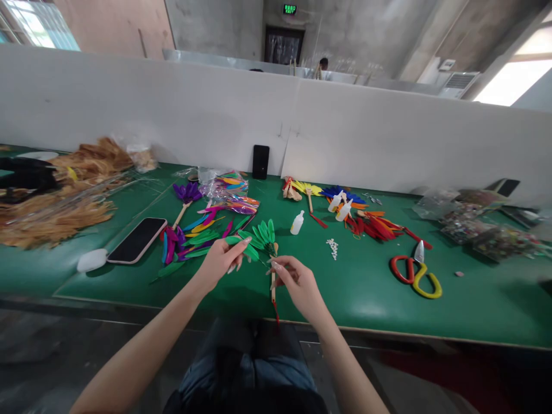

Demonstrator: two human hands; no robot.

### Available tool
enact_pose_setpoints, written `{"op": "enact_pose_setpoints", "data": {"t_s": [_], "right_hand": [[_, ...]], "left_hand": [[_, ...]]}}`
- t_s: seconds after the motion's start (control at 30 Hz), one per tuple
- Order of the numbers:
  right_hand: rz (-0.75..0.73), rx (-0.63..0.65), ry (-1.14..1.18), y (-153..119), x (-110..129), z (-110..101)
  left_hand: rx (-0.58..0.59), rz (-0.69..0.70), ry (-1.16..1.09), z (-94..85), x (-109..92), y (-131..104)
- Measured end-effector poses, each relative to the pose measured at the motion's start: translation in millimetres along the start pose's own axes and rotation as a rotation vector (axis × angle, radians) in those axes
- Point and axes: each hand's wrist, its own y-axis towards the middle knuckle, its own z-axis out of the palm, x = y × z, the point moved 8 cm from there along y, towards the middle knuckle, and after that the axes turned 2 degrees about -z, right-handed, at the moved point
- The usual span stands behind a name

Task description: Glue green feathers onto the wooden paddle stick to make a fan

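My left hand is closed on a green feather, whose quill end points toward my right hand. The fingers of my right hand are pinched at that quill end, just over a wooden handle. Green feathers fan out from the top of this handle, and a red cord hangs from its lower end over the table edge. Beside my left hand lies a pile of loose feathers in green, purple, yellow and blue. A white glue bottle stands beyond my right hand.
Scissors with red and yellow handles lie at right, past small white beads. More feather fans and glue bottles sit at the back. Leftward are a phone, a white case and tan fibre. A white partition borders the table.
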Motion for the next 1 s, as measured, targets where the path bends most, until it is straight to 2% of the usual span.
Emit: {"op": "enact_pose_setpoints", "data": {"t_s": [0.23, 0.4, 0.5, 0.6, 0.63, 0.7, 0.8, 0.9, 1.0], "right_hand": [[0.022, 0.160, 0.011, 21.6, 6.6, 17.6], [0.030, 0.200, -0.052, 22.1, 1.0, 25.1], [0.015, 0.229, -0.102, 12.3, -3.6, 26.9], [0.029, 0.261, -0.131, -1.9, -12.8, 22.8], [0.045, 0.248, -0.115, -5.7, -16.8, 18.5], [0.085, 0.184, -0.039, -10.0, -24.0, 7.4], [0.099, 0.080, 0.100, -7.6, -26.6, -4.8], [0.078, 0.036, 0.167, 2.7, -20.9, -5.5], [0.057, 0.020, 0.191, 16.2, -14.4, -3.3]], "left_hand": [[0.094, 0.081, 0.025, 15.0, -8.4, 8.6], [0.042, 0.073, -0.046, 19.6, 3.0, 10.6], [-0.094, 0.039, -0.187, 0.5, 16.4, 16.2], [-0.282, 0.059, -0.361, -36.8, 22.5, 21.0], [-0.311, 0.081, -0.379, -46.8, 21.3, 21.8], [-0.287, 0.084, -0.361, -55.1, 18.5, 23.1], [-0.182, 0.033, -0.298, -44.6, 17.4, 22.9], [-0.110, 0.010, -0.230, -25.6, 17.7, 22.6], [-0.086, 0.015, -0.173, -15.4, 18.2, 26.4]]}}
